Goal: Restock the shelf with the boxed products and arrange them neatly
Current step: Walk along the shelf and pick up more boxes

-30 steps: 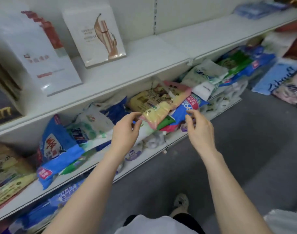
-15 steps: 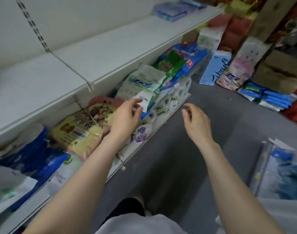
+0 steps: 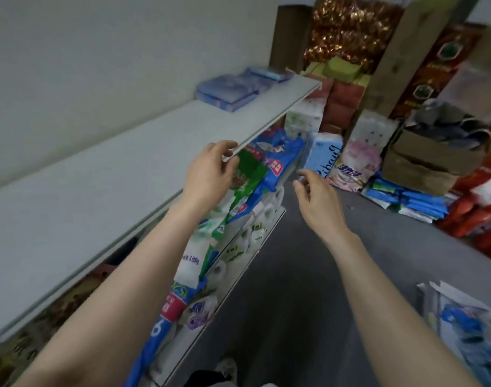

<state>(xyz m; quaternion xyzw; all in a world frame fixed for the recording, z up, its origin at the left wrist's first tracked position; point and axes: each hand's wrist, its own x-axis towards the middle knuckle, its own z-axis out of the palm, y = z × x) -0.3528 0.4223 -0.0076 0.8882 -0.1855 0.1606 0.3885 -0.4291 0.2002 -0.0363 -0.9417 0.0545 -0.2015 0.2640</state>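
In the head view, both hands are empty and loosely curled: the left hand (image 3: 210, 169) is held at the front edge of the upper shelf (image 3: 99, 174), the right hand (image 3: 317, 196) apart, over the floor (image 3: 294, 275). The blue boxed products (image 3: 227, 90) lie stacked at that shelf's far end. They are judged light and stiff, best gripped by the long sides. Whether the left fingers (image 3: 224, 145) touch the edge cannot be told.

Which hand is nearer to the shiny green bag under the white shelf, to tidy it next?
Probably the left hand: its fingers are right beside the shiny green plastic bag under the white shelf board. The empty right hand hangs over the grey floor.
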